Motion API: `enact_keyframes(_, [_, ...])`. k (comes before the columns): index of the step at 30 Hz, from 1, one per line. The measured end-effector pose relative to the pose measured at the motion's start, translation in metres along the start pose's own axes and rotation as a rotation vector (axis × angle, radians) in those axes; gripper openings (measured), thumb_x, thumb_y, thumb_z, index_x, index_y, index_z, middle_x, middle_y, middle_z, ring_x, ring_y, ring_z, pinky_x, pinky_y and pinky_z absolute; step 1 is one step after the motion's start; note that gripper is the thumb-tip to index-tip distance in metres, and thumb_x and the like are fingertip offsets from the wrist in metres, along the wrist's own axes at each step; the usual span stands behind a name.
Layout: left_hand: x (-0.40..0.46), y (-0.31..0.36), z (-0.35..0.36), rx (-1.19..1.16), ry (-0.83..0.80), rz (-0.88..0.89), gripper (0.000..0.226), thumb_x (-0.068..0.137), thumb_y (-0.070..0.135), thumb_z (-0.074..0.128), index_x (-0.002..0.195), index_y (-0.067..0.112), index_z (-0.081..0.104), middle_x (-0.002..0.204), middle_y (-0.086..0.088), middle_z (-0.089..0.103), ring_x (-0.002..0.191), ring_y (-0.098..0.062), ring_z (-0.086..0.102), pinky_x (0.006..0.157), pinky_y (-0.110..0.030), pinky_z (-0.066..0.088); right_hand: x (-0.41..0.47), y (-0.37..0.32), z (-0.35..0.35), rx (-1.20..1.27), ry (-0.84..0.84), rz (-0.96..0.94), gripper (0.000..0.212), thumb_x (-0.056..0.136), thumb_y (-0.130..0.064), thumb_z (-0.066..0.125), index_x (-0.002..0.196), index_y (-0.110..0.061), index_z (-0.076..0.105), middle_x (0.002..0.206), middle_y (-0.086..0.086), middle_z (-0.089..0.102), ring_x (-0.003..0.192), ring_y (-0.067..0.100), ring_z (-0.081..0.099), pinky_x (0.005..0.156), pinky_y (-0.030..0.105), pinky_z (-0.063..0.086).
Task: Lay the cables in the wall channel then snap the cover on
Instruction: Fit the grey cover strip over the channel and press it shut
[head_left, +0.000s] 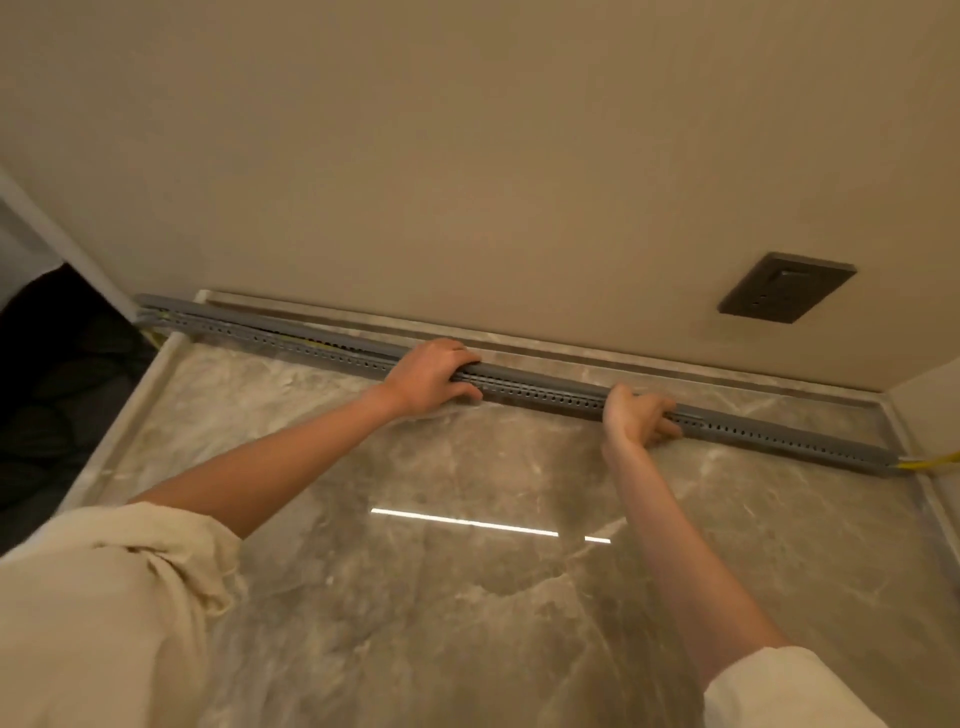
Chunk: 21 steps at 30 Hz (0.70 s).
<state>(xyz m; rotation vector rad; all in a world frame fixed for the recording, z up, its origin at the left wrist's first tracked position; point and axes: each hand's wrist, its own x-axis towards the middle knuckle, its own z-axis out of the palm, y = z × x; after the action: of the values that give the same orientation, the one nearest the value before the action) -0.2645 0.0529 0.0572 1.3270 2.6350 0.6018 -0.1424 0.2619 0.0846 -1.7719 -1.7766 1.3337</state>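
Observation:
A long grey perforated cable channel (545, 397) lies across the marble counter near the wall, running from far left to right. A grey cover strip (540, 378) sits along its top; toward the left end it stands slightly off the channel. A yellow cable (935, 461) sticks out of the right end, and bits of yellow show at the left end (156, 332). My left hand (431, 376) grips the cover and channel near the middle, fingers over the top. My right hand (636, 418) clasps them further right, fingers curled over the top edge.
The marble counter (467, 597) has a raised rim on the left, back and right. A beige wall rises behind it, with a dark socket plate (787, 287) at the right. A dark gap drops off at the counter's left side (57, 405).

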Motion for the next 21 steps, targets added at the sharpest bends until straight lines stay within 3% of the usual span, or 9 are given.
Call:
enact_keyframes(2, [-0.019, -0.03, -0.018, 0.006, 0.005, -0.081, 0.061, 0.074, 0.049, 0.071, 0.118, 0.009, 0.061, 0.106, -0.013, 0.067, 0.101, -0.03, 0.06, 0.086, -0.038, 0.048, -0.017, 0.001, 0.017, -0.102, 0.007, -0.108, 0.069, 0.091, -0.022, 0.053, 0.143, 0.002, 0.014, 0.15, 0.037, -0.012, 0.143, 0.043, -0.005, 0.118, 0.043, 0.006])
enact_keyframes(6, [-0.052, -0.08, -0.049, 0.041, 0.011, -0.175, 0.065, 0.072, 0.05, 0.073, 0.119, 0.007, 0.061, 0.112, -0.014, 0.067, 0.104, -0.031, 0.059, 0.09, -0.039, 0.048, -0.056, -0.001, 0.057, -0.255, -0.044, -0.425, 0.07, 0.089, -0.016, 0.056, 0.145, 0.0, 0.017, 0.154, 0.031, -0.003, 0.145, 0.038, -0.006, 0.118, 0.046, 0.001])
enact_keyframes(9, [-0.072, -0.112, -0.068, 0.073, 0.002, -0.227, 0.067, 0.071, 0.049, 0.074, 0.12, 0.007, 0.061, 0.115, -0.014, 0.066, 0.106, -0.031, 0.059, 0.092, -0.04, 0.046, -0.082, -0.008, 0.089, -0.278, -0.194, -0.625, 0.063, 0.091, -0.014, 0.054, 0.143, 0.001, 0.022, 0.152, 0.026, 0.019, 0.142, 0.037, 0.015, 0.118, 0.047, 0.013])
enact_keyframes(12, [-0.091, -0.14, -0.084, 0.069, 0.013, -0.277, 0.069, 0.069, 0.051, 0.075, 0.12, 0.007, 0.061, 0.115, -0.014, 0.066, 0.106, -0.031, 0.059, 0.091, -0.04, 0.046, -0.101, -0.014, 0.117, -0.324, -0.452, -0.835, 0.049, 0.093, -0.015, 0.052, 0.137, 0.0, 0.035, 0.14, 0.019, 0.04, 0.132, 0.031, 0.036, 0.113, 0.041, 0.029])
enact_keyframes(17, [-0.115, -0.175, -0.106, 0.067, 0.057, -0.315, 0.064, 0.071, 0.048, 0.075, 0.118, 0.007, 0.062, 0.118, -0.013, 0.066, 0.109, -0.03, 0.058, 0.094, -0.04, 0.045, -0.129, -0.024, 0.164, -0.585, -0.749, -1.202, 0.043, 0.094, -0.028, 0.054, 0.129, -0.005, 0.047, 0.128, 0.014, 0.052, 0.12, 0.027, 0.047, 0.103, 0.038, 0.039])
enact_keyframes(21, [-0.127, -0.195, -0.122, 0.087, 0.062, -0.305, 0.057, 0.071, 0.044, 0.076, 0.114, 0.008, 0.063, 0.112, -0.012, 0.067, 0.105, -0.03, 0.058, 0.092, -0.042, 0.045, -0.155, -0.037, 0.203, -0.632, -0.845, -1.313, 0.038, 0.094, -0.028, 0.055, 0.124, -0.005, 0.052, 0.12, 0.013, 0.057, 0.112, 0.026, 0.052, 0.094, 0.034, 0.042])
